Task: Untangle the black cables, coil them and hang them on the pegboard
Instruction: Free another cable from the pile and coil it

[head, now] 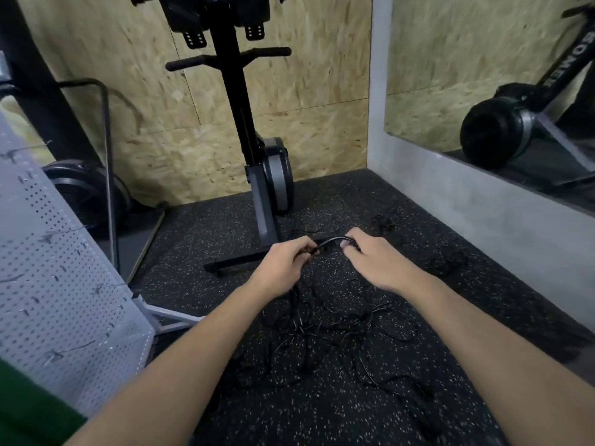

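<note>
Rough chipboard wall (154, 123), speckled black rubber floor (199, 233), grey perforated pegboard (64, 268) at left. Mirror (450, 75) lettering partly reads "OWE". Thin black cables (338, 326) lie tangled on the floor; left hand (286, 265) and right hand (376, 262) pinch one arched strand.

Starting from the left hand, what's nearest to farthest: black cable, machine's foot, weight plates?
1. The black cable, gripped in the left hand itself.
2. The machine's foot, just ahead, in the middle.
3. The weight plates, far left, at the back.
</note>
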Demonstrator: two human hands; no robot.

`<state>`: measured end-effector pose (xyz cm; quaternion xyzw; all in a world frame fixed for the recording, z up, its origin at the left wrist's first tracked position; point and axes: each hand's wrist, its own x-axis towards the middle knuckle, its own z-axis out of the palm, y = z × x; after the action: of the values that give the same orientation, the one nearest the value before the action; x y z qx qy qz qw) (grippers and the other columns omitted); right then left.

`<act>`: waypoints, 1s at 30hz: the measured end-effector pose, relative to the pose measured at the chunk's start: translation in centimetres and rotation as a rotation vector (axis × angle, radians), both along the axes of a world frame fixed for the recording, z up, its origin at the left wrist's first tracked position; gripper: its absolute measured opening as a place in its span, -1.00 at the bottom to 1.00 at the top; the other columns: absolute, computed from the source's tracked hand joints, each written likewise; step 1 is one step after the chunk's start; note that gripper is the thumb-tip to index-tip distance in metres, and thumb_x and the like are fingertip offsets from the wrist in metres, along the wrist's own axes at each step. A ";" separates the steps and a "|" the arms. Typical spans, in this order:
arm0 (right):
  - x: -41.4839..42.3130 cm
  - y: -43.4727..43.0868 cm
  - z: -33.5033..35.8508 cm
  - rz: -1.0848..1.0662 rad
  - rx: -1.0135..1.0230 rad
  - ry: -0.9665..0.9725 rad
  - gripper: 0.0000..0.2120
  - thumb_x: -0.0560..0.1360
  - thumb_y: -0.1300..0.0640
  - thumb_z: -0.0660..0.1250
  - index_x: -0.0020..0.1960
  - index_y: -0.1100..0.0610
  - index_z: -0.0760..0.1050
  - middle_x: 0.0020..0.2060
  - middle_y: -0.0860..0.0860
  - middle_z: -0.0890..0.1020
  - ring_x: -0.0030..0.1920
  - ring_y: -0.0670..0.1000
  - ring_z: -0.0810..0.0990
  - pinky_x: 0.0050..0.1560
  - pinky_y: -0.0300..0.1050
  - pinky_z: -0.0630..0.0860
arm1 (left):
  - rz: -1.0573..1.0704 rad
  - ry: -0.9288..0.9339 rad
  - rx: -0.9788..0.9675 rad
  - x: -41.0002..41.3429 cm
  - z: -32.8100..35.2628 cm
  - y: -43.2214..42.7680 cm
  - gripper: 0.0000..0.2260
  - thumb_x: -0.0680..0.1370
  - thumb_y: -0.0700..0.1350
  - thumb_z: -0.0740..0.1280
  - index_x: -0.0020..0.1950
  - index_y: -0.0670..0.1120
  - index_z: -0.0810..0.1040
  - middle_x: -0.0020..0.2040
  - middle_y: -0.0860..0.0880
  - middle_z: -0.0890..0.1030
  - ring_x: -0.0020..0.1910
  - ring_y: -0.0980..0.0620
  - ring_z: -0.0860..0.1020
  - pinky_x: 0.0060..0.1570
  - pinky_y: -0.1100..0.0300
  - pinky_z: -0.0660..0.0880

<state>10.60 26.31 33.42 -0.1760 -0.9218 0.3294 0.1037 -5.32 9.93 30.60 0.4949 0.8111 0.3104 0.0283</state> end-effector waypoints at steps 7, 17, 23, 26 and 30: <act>-2.2 2.1 -0.6 -0.044 -0.084 0.208 -0.75 0.71 0.03 0.22 -0.11 -0.06 0.57 -0.40 -0.07 0.51 -0.40 -0.05 0.45 -0.30 -0.11 0.40 | -0.122 -0.031 -0.220 -2.9 -1.9 0.3 -0.94 0.63 -0.12 0.43 0.07 0.03 0.64 -0.02 0.15 0.68 -0.03 0.19 0.62 0.04 0.23 0.54; -4.9 4.1 -2.2 -0.245 -0.198 0.280 -0.75 0.71 0.07 0.23 -0.07 -0.01 0.63 -0.25 -0.06 0.69 -0.28 -0.04 0.61 -0.22 -0.13 0.50 | 0.133 -0.153 -0.055 -6.5 -3.4 -0.7 -0.91 0.64 -0.12 0.42 0.05 -0.06 0.73 -0.05 0.10 0.73 -0.02 0.10 0.68 0.11 0.08 0.61; -5.8 3.9 -4.1 -0.151 -0.092 0.122 -0.77 0.72 0.13 0.20 0.18 -0.01 0.63 -0.14 -0.17 0.71 -0.15 0.11 0.69 -0.11 -0.04 0.60 | 0.181 -0.315 0.285 -6.2 -0.2 -0.9 -0.92 0.65 -0.18 0.39 0.05 -0.09 0.70 -0.17 0.03 0.75 -0.16 0.09 0.73 -0.08 0.12 0.67; -6.4 3.4 -4.2 -0.098 -0.062 0.121 -0.78 0.70 0.17 0.24 0.16 -0.05 0.63 -0.09 -0.17 0.72 -0.17 -0.09 0.67 -0.19 -0.39 0.52 | 0.169 -0.367 0.384 -5.9 1.4 -0.8 -0.91 0.65 -0.17 0.39 0.08 -0.07 0.71 -0.17 0.00 0.75 -0.15 0.04 0.73 -0.05 0.04 0.70; -6.5 2.3 -3.9 -0.119 -0.064 0.227 -0.79 0.67 0.23 0.30 0.17 0.04 0.68 -0.03 -0.10 0.68 -0.12 -0.15 0.62 -0.15 -0.46 0.45 | 0.153 -0.415 0.509 -5.3 3.1 -1.2 -0.88 0.65 -0.16 0.39 0.12 -0.05 0.73 -0.16 -0.03 0.75 -0.12 -0.02 0.73 0.01 -0.05 0.69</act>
<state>4.06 28.56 29.53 -0.1951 -0.8811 0.3698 0.2211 -10.65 8.72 33.69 0.3498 0.7194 0.5983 0.0447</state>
